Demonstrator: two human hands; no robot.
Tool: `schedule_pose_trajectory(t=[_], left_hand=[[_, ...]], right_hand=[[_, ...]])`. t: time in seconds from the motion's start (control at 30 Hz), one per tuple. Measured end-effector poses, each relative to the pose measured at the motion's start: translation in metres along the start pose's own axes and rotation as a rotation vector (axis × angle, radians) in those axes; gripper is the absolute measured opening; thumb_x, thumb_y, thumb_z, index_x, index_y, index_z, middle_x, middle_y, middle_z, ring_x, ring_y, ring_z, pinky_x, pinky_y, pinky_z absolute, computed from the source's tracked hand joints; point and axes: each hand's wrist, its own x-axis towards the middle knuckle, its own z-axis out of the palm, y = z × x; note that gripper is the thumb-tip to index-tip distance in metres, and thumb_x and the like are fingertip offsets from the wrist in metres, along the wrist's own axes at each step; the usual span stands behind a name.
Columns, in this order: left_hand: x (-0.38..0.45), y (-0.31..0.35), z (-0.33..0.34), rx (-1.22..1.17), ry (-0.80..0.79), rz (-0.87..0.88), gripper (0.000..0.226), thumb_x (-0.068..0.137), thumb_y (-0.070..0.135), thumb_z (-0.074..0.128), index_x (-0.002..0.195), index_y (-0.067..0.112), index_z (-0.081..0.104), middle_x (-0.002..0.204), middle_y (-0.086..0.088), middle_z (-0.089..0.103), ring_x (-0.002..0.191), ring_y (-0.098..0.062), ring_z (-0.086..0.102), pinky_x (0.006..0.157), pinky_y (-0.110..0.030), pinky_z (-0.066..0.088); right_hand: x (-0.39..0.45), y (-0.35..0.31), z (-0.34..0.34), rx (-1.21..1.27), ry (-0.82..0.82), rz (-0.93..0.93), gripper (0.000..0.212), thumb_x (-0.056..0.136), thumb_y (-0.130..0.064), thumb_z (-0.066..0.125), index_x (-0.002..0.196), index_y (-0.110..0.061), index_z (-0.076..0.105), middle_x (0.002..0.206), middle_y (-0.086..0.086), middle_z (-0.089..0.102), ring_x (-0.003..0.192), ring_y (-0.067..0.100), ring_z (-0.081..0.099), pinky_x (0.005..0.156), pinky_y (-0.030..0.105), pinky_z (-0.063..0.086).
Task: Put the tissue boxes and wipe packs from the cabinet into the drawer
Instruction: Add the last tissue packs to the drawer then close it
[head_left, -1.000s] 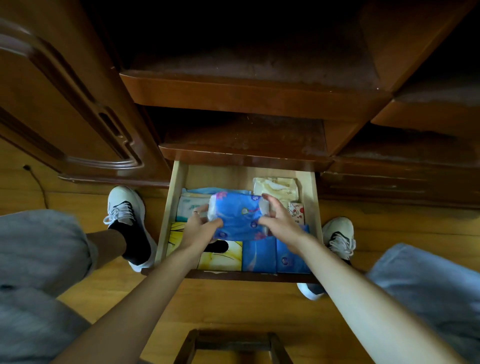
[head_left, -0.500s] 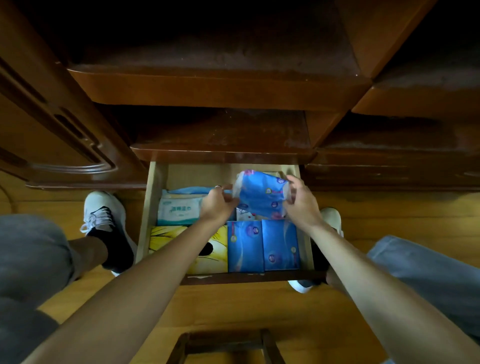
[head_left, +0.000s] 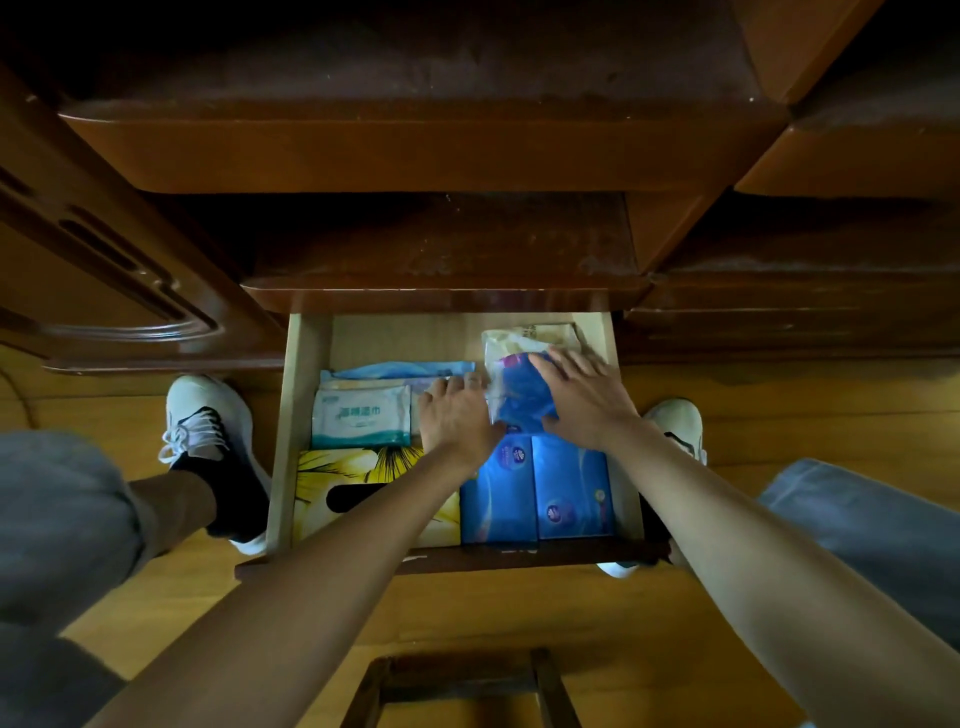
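Right hand (head_left: 584, 397) lying flat on blue pack (head_left: 514, 395), fingers straight, pushing it down so it fits at drawer (head_left: 301, 415) back right. Left hand (head_left: 457, 421) steadying pack's side; its grip cannot be told.

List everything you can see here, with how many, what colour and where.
drawer: one, pale wood, pulled open under the cabinet
blue soft pack: one, drawer's far right, under both hands
beige pack: one, far right corner
white wipe pack: one, teal lettering, left middle
yellow tissue box: one, near left
blue tissue boxes: two, near right
cabinet: one, dark brown
stool: one, brown, bottom edge
shoes: two, white
left hand: touching the pack's left edge
right hand: flat on the pack
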Motion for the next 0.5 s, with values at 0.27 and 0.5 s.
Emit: schedule_pose_trajectory(t=[0.27,0.5], left_hand=[[-0.001,-0.007,0.001,0.021,0.011,0.048,0.086,0.083,0.063,0.068,0.149,0.02,0.034,0.14,-0.005,0.05,0.133,-0.026,0.044,0.107,-0.042,0.038],[0.008,-0.006,0.003,0.071,-0.053,0.02,0.084,0.084,0.067,0.064,0.147,0.018,0.039,0.142,-0.007,0.049,0.135,-0.028,0.041,0.108,-0.042,0.037]], right_hand=[[0.001,-0.002,0.015,0.003,0.04,-0.017,0.083,0.101,-0.037,0.055,0.164,-0.02,0.002,0.172,0.004,0.01,0.158,0.021,0.006,0.127,0.042,0.005],[0.009,-0.008,0.019,-0.065,-0.02,-0.023,0.079,0.104,-0.027,0.052,0.164,-0.016,0.0,0.173,0.003,0.003,0.158,0.022,0.001,0.125,0.05,0.007]])
